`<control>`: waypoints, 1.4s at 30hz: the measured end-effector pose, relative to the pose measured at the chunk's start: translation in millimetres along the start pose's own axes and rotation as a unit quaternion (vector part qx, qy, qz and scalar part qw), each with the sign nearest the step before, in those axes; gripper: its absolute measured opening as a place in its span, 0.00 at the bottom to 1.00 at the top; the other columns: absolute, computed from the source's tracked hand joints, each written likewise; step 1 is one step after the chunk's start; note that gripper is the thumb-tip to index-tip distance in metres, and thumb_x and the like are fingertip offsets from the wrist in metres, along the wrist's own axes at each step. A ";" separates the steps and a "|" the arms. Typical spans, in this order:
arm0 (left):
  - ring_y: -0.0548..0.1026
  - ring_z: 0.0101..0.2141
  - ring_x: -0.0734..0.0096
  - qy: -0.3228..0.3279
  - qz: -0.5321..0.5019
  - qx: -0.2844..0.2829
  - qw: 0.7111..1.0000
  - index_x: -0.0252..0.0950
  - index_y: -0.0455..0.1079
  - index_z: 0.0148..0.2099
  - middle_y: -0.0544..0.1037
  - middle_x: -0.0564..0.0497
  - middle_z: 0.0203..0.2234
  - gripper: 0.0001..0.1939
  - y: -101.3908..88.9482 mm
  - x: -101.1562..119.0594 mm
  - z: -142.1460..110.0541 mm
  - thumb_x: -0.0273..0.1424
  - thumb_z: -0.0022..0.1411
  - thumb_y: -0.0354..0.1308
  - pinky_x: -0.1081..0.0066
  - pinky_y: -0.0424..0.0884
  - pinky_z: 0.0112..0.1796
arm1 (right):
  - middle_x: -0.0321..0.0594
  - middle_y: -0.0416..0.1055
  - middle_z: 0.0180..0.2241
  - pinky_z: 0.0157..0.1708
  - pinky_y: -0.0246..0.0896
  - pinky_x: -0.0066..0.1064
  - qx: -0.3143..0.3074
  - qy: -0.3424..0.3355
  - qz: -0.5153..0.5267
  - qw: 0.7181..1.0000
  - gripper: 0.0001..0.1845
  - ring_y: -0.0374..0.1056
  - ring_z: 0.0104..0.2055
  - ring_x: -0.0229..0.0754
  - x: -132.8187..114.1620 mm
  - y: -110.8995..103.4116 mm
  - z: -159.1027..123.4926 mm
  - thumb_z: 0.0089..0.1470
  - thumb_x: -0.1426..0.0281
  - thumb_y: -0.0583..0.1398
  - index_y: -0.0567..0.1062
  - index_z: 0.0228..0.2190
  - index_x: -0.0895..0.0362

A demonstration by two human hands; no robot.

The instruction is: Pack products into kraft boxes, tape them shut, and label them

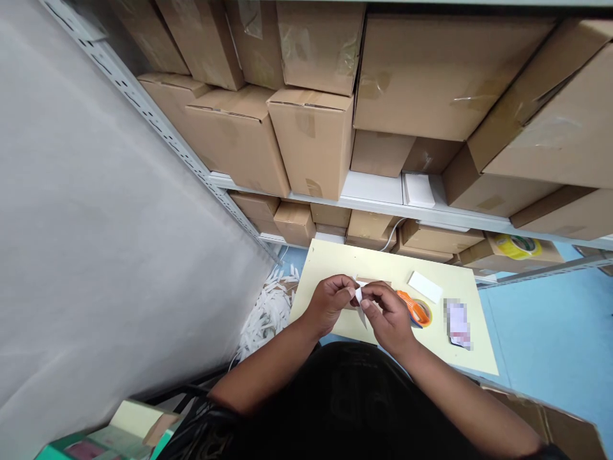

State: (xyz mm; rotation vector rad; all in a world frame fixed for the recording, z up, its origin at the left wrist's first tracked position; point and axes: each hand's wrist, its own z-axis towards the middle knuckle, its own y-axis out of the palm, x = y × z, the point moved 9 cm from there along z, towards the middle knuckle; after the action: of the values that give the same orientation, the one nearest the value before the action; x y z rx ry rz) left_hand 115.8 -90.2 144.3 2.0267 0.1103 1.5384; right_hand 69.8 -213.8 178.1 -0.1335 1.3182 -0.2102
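A small white paper strip (360,305) is held over the pale yellow table (330,255), its pointed end hanging down. My left hand (334,300) pinches it near the top between thumb and fingers. From the other side my right hand (385,312) is closed on the same strip. Behind the hands, mostly hidden, something brown and flat lies on the table. An orange tape dispenser (412,308) with a tape roll sits just right of my right hand. Beyond it lies a white box (425,287).
A phone-like item, blurred out (458,324), lies on the table's right side. Many white paper scraps (265,319) are heaped on the left. Shelves with cardboard boxes (311,140) stand ahead, with a yellow tape roll (518,246) on one box. A grey wall (119,223) rises at left.
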 end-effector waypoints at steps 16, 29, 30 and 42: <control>0.66 0.22 0.78 0.001 0.035 0.038 0.999 0.34 0.72 0.30 0.70 0.57 0.20 0.14 -2.2 -0.8 -15.3 0.40 0.57 0.68 0.75 0.63 0.26 | 0.42 0.80 0.44 0.45 0.74 0.40 0.005 -0.122 -0.139 0.983 0.16 0.77 0.45 0.46 -35.7 6.0 -10.0 0.66 0.71 0.59 0.78 0.53 0.48; 0.69 0.28 0.74 0.031 0.082 0.062 0.994 0.35 0.70 0.30 0.73 0.55 0.25 0.09 -5.9 -0.7 -23.5 0.35 0.58 0.64 0.72 0.67 0.33 | 0.45 0.81 0.49 0.51 0.75 0.45 0.025 -0.148 -0.170 0.974 0.19 0.78 0.50 0.50 -39.5 10.1 -17.9 0.63 0.71 0.62 0.79 0.54 0.49; 0.69 0.28 0.74 0.035 0.093 0.062 0.993 0.35 0.69 0.30 0.73 0.55 0.24 0.09 -5.7 0.6 -24.2 0.35 0.58 0.63 0.72 0.67 0.33 | 0.44 0.81 0.49 0.52 0.75 0.45 0.024 -0.140 -0.167 0.976 0.18 0.78 0.50 0.50 -38.2 10.1 -18.1 0.63 0.71 0.62 0.79 0.54 0.49; 0.61 0.23 0.76 0.080 0.223 0.076 0.969 0.37 0.67 0.27 0.65 0.58 0.20 0.07 -6.6 9.3 -27.7 0.32 0.55 0.61 0.74 0.60 0.27 | 0.39 0.80 0.33 0.36 0.71 0.34 0.049 0.105 0.009 0.993 0.10 0.75 0.36 0.45 9.8 6.7 -18.8 0.61 0.62 0.62 0.81 0.34 0.53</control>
State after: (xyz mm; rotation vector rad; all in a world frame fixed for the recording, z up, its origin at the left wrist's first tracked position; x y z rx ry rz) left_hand 95.7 -70.0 153.5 2.1428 -0.1853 2.0247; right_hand 54.4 -209.1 162.8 -0.0165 1.5142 -0.2791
